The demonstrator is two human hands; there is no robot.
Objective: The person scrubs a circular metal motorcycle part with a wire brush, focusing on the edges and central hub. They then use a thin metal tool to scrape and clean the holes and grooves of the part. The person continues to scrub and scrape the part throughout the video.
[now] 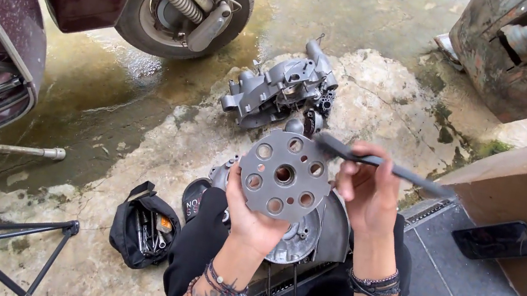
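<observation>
My left hand (255,221) holds up a round grey metal disc (284,175) with several round holes and a central bore, its face towards me. My right hand (367,189) grips a thin dark rod-like tool (387,166), tilted across the upper right edge of the disc. Below the disc, between my knees, lies a grey engine casing half (314,230) with a round recess. Both wrists wear bead and cord bracelets.
Another grey engine casing (283,91) lies on the wet concrete ahead. A maroon scooter's rear wheel (187,6) stands at the top left. An open black tool pouch (144,224) lies at my left, a tripod leg (18,229) beyond it. A dark phone (498,239) lies on the tiled step at right.
</observation>
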